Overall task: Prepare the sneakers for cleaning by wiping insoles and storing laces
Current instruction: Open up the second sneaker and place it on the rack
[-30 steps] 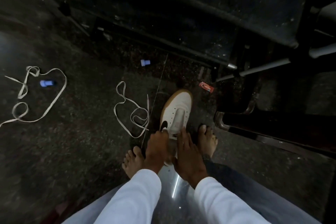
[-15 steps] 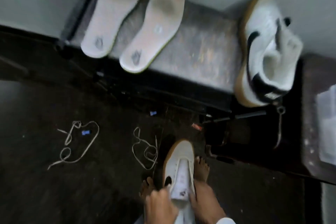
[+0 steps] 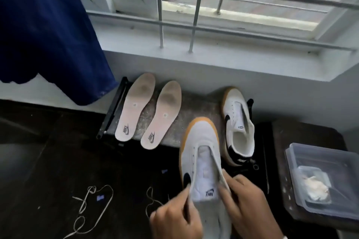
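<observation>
Landmark: the held sneaker (image 3: 202,153), lifted in front of the person, toe pointing away toward the window wall, heel end in the hands.

Left of it, on the dark floor: two loose laces, one lace (image 3: 91,209) well out to the left, the second lace (image 3: 151,200) just beside the left hand. Neither stored yet.

Up-left of it: two insoles (image 3: 136,106) side by side on the grey worktop under the window, heels toward the person, both grubby at the forefoot. Probably not wiped yet.

At the shoe: left hand (image 3: 174,219) closed on the left collar edge, right hand (image 3: 250,203) closed on the right edge of the opening, pulling it apart. Tongue up, eyelets bare, no lace in it.

Up-right of it: the other sneaker (image 3: 238,124) already sits on the worktop, same heading, toe to the wall, heel toward the person.

Far right: clear plastic tub (image 3: 318,180) on a dark surface, something pale inside, can't tell if it's a cloth.

Key relation: free gap on the worktop lies straight ahead of the held shoe's toe, between the insoles and the parked sneaker. Long axis already lines up with its mate. My read: a forward set-down, no rotation needed. Right hand is nearer the parked shoe; risk is nudging it or the near insole.
</observation>
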Demonstrator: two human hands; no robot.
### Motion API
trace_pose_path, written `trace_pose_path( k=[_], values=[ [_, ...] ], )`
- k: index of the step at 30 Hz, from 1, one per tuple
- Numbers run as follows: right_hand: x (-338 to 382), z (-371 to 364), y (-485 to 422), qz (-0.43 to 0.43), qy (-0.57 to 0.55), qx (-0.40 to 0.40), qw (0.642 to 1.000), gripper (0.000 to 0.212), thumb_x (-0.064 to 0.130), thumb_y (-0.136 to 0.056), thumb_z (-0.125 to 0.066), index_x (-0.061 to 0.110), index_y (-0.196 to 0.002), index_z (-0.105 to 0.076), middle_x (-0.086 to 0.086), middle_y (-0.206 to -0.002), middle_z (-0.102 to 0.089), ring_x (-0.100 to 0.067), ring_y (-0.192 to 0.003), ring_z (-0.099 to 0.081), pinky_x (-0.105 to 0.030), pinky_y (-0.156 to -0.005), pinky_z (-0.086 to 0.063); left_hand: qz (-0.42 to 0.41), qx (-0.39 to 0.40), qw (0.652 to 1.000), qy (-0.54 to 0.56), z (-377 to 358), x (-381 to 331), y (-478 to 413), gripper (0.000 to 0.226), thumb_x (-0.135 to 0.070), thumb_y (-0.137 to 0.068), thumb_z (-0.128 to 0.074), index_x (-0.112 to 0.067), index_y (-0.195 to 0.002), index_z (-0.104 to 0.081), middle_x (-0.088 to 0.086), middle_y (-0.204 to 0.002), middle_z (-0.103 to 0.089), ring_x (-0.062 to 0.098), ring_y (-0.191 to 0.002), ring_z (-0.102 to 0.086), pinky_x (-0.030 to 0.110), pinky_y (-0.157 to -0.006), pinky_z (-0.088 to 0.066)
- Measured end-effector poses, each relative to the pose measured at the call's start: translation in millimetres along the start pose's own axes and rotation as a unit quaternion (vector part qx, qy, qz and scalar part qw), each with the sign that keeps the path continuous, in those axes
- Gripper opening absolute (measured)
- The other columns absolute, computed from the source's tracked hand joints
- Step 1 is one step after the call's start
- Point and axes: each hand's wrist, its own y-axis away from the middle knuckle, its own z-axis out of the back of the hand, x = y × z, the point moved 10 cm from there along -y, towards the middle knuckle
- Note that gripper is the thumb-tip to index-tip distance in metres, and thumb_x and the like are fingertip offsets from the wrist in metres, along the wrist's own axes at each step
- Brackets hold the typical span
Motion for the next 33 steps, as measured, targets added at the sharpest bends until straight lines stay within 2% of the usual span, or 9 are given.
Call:
trace_pose_path(
  k=[2, 6, 10, 13, 20, 22, 24, 29, 33],
  values=[
    [1, 7, -35, -0.001, 0.016, -0.009, 1.000, 0.046, 0.042, -0.084, -0.047, 0.019, -0.117, -0.069, 0.007, -0.069, -0.052, -0.010, -0.063, -0.057, -0.025, -0.061, -0.044, -0.034, -0.040, 0.999, 0.007, 2, -12, -26, 0.023, -0.025, -0.068, -0.071, -0.036, -0.086, -0.080, -0.002, -0.055, -0.069, 0.019, -0.049, -0.065, 0.024, -0.046, -0.048],
    [-2, 15, -106, 0.012, 0.044, -0.020, 0.999, 0.027, 0.032, -0.088, -0.051, 0.016, -0.098, -0.071, 0.002, -0.066, -0.051, -0.022, -0.066, -0.057, -0.031, -0.061, -0.043, -0.048, -0.033, 0.995, -0.084, -10, -47, -95, 0.024, -0.011, -0.067, -0.081, -0.025, -0.087, -0.078, 0.001, -0.061, -0.072, 0.024, -0.055, -0.067, 0.030, -0.045, -0.048],
    [-15, 4, -161, 0.011, 0.081, 0.007, 0.997, 0.029, 0.031, -0.094, -0.044, 0.011, -0.079, -0.058, -0.004, -0.069, -0.048, -0.030, -0.069, -0.055, -0.035, -0.061, -0.038, -0.023, -0.014, 0.995, -0.091, -38, -47, -143, 0.015, -0.015, -0.078, -0.069, -0.022, -0.089, -0.075, 0.008, -0.070, -0.074, 0.037, -0.068, -0.068, 0.037, -0.054, -0.053],
    [-24, -7, -191, 0.018, 0.109, 0.029, 0.993, 0.028, 0.029, -0.096, -0.044, 0.009, -0.080, -0.056, -0.007, -0.074, -0.051, -0.031, -0.073, -0.055, -0.033, -0.061, -0.032, -0.011, 0.002, 0.994, -0.107, -57, -46, -169, 0.010, -0.018, -0.079, -0.064, -0.019, -0.085, -0.072, 0.010, -0.071, -0.073, 0.041, -0.073, -0.065, 0.038, -0.059, -0.049],
    [-41, -27, -221, 0.018, 0.127, 0.052, 0.990, 0.025, 0.027, -0.096, -0.043, 0.009, -0.083, -0.055, -0.010, -0.081, -0.057, -0.032, -0.076, -0.057, -0.038, -0.066, -0.041, -0.016, 0.013, 0.990, -0.138, -84, -43, -195, 0.009, -0.017, -0.082, -0.063, -0.014, -0.073, -0.066, 0.010, -0.064, -0.069, 0.043, -0.068, -0.061, 0.037, -0.055, -0.045],
    [-44, -31, -222, 0.017, 0.126, 0.061, 0.990, 0.024, 0.027, -0.097, -0.043, 0.009, -0.088, -0.056, -0.010, -0.085, -0.059, -0.032, -0.079, -0.058, -0.037, -0.066, -0.040, -0.029, 0.009, 0.988, -0.150, -86, -46, -195, 0.006, -0.015, -0.081, -0.067, -0.017, -0.081, -0.073, 0.010, -0.066, -0.072, 0.042, -0.066, -0.064, 0.036, -0.053, -0.048],
    [-45, -32, -220, 0.019, 0.121, 0.060, 0.991, 0.024, 0.029, -0.098, -0.043, 0.010, -0.091, -0.055, -0.009, -0.087, -0.059, -0.031, -0.080, -0.058, -0.035, -0.065, -0.037, -0.040, 0.003, 0.987, -0.157, -88, -45, -191, 0.018, -0.017, -0.082, -0.069, -0.021, -0.098, -0.077, 0.007, -0.075, -0.076, 0.035, -0.069, -0.070, 0.034, -0.055, -0.051],
    [-49, -26, -214, -0.015, 0.103, 0.036, 0.994, 0.037, 0.043, -0.096, -0.047, 0.016, -0.072, -0.039, 0.000, -0.069, -0.043, -0.028, -0.066, -0.047, -0.032, -0.061, -0.032, 0.003, 0.039, 0.997, -0.062, -104, -23, -188, 0.058, -0.041, -0.089, -0.067, -0.019, -0.140, -0.054, 0.001, -0.131, -0.066, 0.022, -0.116, -0.065, 0.036, -0.093, -0.055],
    [-53, -27, -216, -0.038, 0.107, 0.025, 0.993, 0.035, 0.037, -0.093, -0.050, 0.016, -0.068, -0.039, -0.009, -0.074, -0.057, -0.034, -0.075, -0.057, -0.033, -0.061, -0.034, 0.029, 0.075, 0.996, -0.039, -122, -16, -196, 0.061, -0.037, -0.094, -0.062, -0.012, -0.146, -0.044, 0.013, -0.135, -0.062, 0.028, -0.122, -0.061, 0.037, -0.101, -0.050]
  ],
)
